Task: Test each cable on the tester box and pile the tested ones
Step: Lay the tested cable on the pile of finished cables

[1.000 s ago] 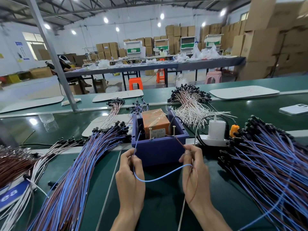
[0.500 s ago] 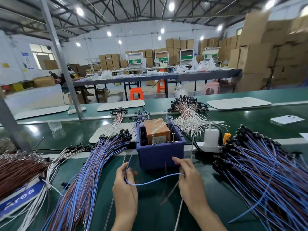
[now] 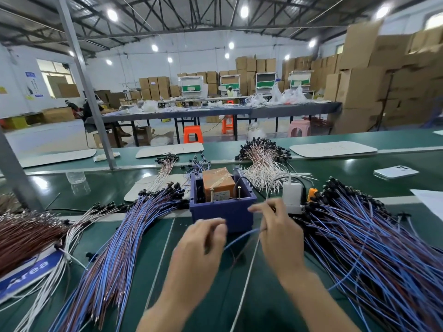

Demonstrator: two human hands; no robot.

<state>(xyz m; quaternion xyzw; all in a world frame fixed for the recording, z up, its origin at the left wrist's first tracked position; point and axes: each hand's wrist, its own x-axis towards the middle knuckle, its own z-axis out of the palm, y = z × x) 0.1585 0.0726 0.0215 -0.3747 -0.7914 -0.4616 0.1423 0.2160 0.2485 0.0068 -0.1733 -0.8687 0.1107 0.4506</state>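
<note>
The tester box is a purple tub holding an orange block with two metal pins, standing mid-table. Just in front of it my left hand and my right hand each pinch an end of one blue cable, which runs short and slightly bowed between them. Both hands are blurred by motion. A long pile of blue and brown cables lies to the left of the hands. A larger heap of blue cables spreads on the right.
A white charger block and an orange plug stand right of the box. White cables lie heaped behind it, brown cables at the far left. A white phone rests at the right. A grey post rises at the back left.
Both hands came down from the pins and drew closer together in front of the box, and the blue cable's hanging loop has shortened. The camera tilted upward.
</note>
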